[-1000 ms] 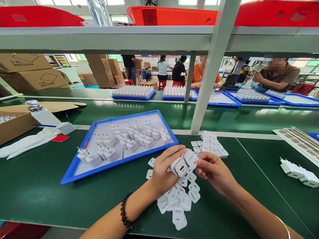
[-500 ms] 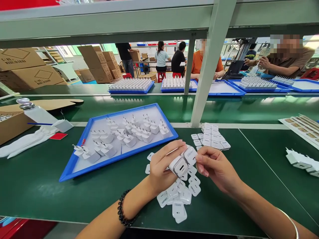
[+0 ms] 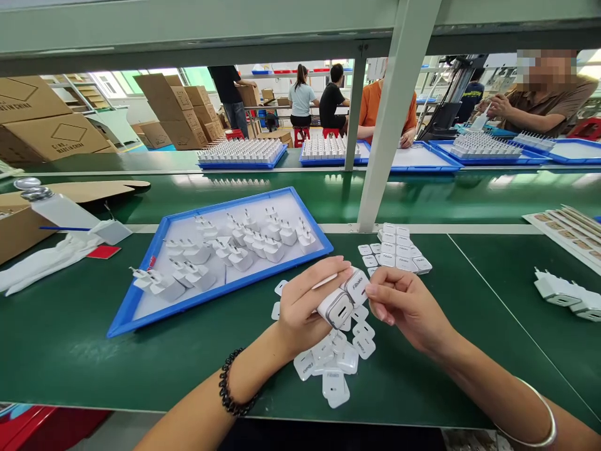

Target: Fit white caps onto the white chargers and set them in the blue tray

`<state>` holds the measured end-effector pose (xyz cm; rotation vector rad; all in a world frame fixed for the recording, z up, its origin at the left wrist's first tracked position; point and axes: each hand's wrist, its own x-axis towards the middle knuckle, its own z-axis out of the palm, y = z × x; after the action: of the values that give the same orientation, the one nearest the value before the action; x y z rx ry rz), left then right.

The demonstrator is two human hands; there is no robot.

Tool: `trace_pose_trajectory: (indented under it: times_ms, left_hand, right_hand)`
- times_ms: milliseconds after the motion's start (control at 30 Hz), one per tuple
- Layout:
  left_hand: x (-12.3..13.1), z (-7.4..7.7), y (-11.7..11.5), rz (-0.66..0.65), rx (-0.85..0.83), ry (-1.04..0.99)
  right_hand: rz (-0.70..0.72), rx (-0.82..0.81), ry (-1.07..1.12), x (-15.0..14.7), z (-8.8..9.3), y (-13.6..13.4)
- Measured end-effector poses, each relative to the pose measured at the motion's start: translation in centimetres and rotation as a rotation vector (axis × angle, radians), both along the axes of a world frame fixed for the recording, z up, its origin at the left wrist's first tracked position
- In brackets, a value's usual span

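My left hand is closed around a white charger plug, with its port face turned toward me. My right hand pinches a second white piece printed "Fibals" against that charger, fingertips together. Both hands hover over a loose pile of white label pieces on the green belt. A blue tray holding several white charger plugs lies just left of my hands.
A neat stack of white pieces sits behind my right hand, near a grey post. More chargers lie at the right edge. A cardboard box and white gloves are at left. Other people work across the belt.
The view has tilted down a little, so the red bins above have left the picture. My hands keep the same grip on the charger, with the right fingers shifting slightly against it.
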<state>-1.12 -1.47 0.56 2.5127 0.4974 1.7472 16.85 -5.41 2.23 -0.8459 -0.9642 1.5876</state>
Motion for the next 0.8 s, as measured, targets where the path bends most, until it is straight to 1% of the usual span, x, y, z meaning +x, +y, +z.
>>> trace_pose_trajectory:
  times_ms: [133, 300, 400, 500, 567, 633, 800]
  left_hand:
    - [0.0, -0.1, 0.1, -0.030, -0.025, 0.003]
    - [0.0, 0.2, 0.2, -0.045, -0.065, 0.013]
    - [0.3, 0.2, 0.0, -0.106, -0.101, 0.027]
    - [0.8, 0.1, -0.3, -0.161, -0.195, 0.029]
    - [1.2, 0.0, -0.5, -0.154, -0.269, 0.001]
    - [1.3, 0.1, -0.6, -0.135, -0.304, -0.040]
    - [1.0, 0.4, -0.7, -0.069, -0.304, -0.098]
  right_hand:
    - [-0.007, -0.016, -0.031, 0.1, 0.1, -0.1]
    - [-0.020, -0.026, -0.080, 0.2, 0.2, -0.2]
    - [-0.045, -0.012, -0.082, 0.4, 0.3, -0.1]
    - [-0.084, 0.007, -0.058, 0.7, 0.4, -0.1]
    - [-0.097, 0.012, -0.036, 0.8, 0.4, -0.1]
    - [-0.107, 0.030, -0.012, 0.7, 0.4, -0.2]
    - [-0.125, 0.087, -0.007, 0.2, 0.3, -0.7]
